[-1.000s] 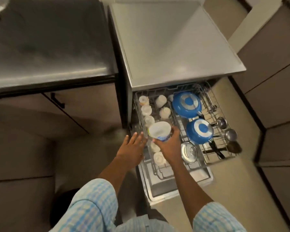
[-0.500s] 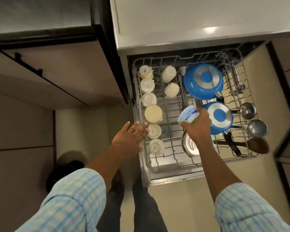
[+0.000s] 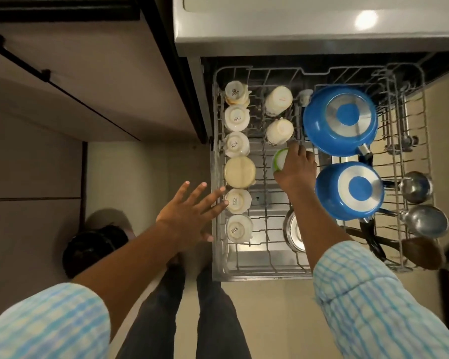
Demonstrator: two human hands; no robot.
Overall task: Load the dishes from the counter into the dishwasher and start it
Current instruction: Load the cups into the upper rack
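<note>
The dishwasher's wire rack [image 3: 214,177] is pulled out below me. My right hand [image 3: 296,169] holds a white cup with a green band [image 3: 280,159] down in the rack's middle row, just in front of two upturned cream cups [image 3: 279,130]. My left hand [image 3: 192,213] hovers with fingers spread at the rack's left edge, its fingertips near a column of upturned white cups [image 3: 237,200]. Two blue pans [image 3: 340,120] lie upside down to the right of my right hand.
Steel ladles [image 3: 423,221] and a wooden spoon [image 3: 420,252] lie at the rack's right side; a steel bowl [image 3: 293,231] sits under my right forearm. The dishwasher's grey top [image 3: 309,24] overhangs the back. Brown cabinet fronts [image 3: 88,81] stand left; my legs are below.
My right hand has carried the cup left and down into the middle row, near the cream cups. My left hand stayed by the rack's left edge. The view tilted further down.
</note>
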